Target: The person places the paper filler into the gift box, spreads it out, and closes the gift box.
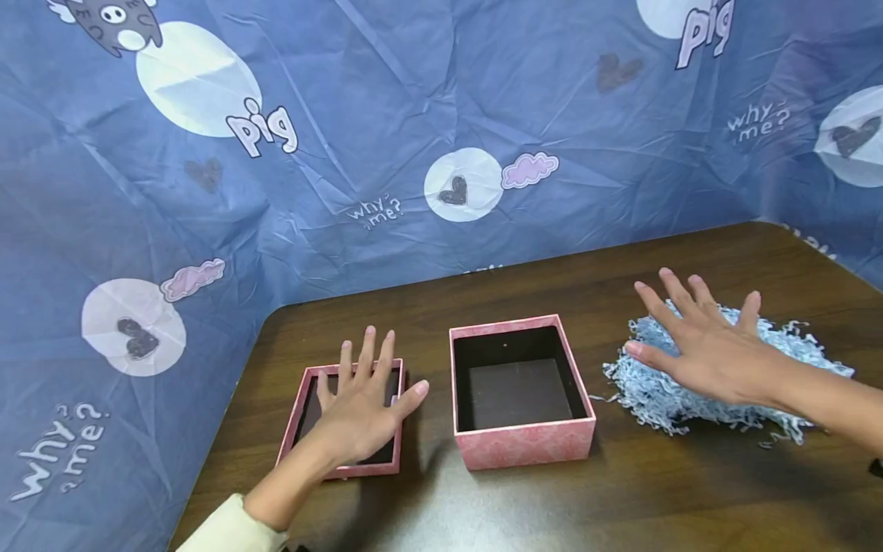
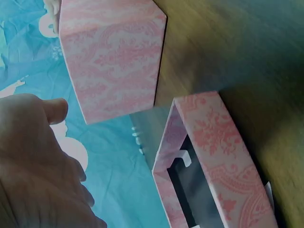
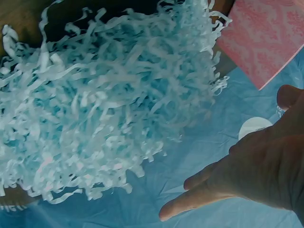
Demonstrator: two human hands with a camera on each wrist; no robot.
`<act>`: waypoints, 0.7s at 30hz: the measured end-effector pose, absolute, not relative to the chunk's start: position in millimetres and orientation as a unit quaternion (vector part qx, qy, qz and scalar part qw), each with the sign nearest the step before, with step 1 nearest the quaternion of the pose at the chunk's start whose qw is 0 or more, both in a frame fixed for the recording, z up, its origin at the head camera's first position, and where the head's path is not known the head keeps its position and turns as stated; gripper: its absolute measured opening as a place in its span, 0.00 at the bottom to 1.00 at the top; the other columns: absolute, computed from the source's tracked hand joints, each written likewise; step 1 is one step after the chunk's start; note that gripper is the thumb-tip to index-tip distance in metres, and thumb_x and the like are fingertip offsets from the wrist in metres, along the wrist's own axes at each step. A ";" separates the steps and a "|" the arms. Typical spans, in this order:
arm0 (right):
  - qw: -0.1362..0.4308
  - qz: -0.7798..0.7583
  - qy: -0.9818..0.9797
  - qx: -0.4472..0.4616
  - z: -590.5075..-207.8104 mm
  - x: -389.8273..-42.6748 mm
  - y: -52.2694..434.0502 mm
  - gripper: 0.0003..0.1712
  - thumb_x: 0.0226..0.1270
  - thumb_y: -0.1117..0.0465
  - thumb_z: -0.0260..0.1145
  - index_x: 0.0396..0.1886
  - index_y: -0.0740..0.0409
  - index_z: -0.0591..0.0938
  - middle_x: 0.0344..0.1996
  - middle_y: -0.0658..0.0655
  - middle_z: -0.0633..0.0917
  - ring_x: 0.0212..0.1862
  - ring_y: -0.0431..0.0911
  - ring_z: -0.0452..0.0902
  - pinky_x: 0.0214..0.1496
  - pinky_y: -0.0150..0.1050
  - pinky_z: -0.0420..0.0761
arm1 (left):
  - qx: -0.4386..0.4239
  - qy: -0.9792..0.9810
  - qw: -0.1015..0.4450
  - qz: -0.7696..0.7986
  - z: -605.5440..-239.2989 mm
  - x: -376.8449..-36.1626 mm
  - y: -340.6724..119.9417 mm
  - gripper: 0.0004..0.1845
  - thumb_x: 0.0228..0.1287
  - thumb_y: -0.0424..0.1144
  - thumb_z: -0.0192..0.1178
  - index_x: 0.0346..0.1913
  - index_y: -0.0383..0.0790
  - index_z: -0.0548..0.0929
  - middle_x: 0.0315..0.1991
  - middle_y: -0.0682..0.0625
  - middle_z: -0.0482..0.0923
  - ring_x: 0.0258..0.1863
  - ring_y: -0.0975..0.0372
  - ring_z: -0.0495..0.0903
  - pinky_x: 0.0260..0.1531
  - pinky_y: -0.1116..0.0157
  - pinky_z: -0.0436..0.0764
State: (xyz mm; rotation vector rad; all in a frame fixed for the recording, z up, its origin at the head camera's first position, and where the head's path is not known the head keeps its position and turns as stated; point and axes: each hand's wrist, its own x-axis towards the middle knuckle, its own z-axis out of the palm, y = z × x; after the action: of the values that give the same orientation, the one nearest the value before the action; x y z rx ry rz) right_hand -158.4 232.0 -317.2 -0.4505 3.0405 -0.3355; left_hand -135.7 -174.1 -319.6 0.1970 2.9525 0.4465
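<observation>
My left hand (image 1: 362, 410), fingers spread, hovers over a shallow pink box lid (image 1: 293, 418) with a dark inside, which lies hollow side up. Both wrist views show the hands holding nothing. Spread likewise, my right hand (image 1: 717, 353) is above a heap of light blue shredded paper (image 1: 662, 399). Between the hands stands a deeper pink patterned box (image 1: 527, 446), its top uncovered and its dark interior showing no contents. In the left wrist view the lid (image 2: 218, 142) has white tabs along its inside, and the left hand (image 2: 38, 161) is apart from it.
The brown wooden table (image 1: 414, 506) has a rounded far left corner. Behind and to the sides hangs a blue cloth (image 1: 386, 92) printed with pigs, hearts and lettering. A few loose paper strands lie around the heap's edges.
</observation>
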 end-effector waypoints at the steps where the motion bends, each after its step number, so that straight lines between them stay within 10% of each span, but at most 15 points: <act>1: 0.025 -0.107 0.984 -0.144 -317.5 -159.1 233.5 0.50 0.70 0.31 0.44 0.77 0.50 0.35 0.74 0.64 0.28 0.71 0.72 0.24 0.48 0.72 0.08 | 0.066 0.983 0.074 0.152 -319.6 -134.9 -173.3 0.48 0.63 0.75 0.35 0.76 0.55 0.32 0.76 0.50 0.22 0.73 0.47 0.21 0.60 0.29 0.30; 21: 0.010 -0.051 0.995 -0.089 -324.6 -174.3 263.6 0.55 0.66 0.26 0.44 0.77 0.53 0.36 0.72 0.74 0.33 0.65 0.81 0.44 0.48 0.79 0.16 | 0.078 0.962 0.058 0.254 -324.8 -122.7 -154.6 0.50 0.62 0.69 0.51 0.77 0.53 0.39 0.78 0.48 0.32 0.75 0.46 0.30 0.63 0.33 0.32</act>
State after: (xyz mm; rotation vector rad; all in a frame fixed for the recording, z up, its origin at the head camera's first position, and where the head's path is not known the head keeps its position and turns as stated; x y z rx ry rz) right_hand -174.3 263.6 -324.6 -0.2765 3.1055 -0.1586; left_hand -122.7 -154.6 -324.8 0.2373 2.9158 0.7695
